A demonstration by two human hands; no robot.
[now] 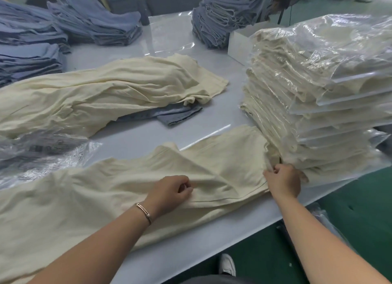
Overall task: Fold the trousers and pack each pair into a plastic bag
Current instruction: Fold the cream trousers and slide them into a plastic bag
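While both hands pinch cream trousers [148, 190], left hand [169, 193], right hand [283, 183], bagged stack [318, 97] touching right

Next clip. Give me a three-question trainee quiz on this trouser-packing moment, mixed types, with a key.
1. True or false: the cream trousers under the hands are already bagged.
2. What does the right hand pinch? A. the trousers' edge B. an empty plastic bag C. blue trousers
3. Fill in: the bagged stack sits to the person's ____.

Key: 1 false; 2 A; 3 right. The left hand pinches the same trousers.
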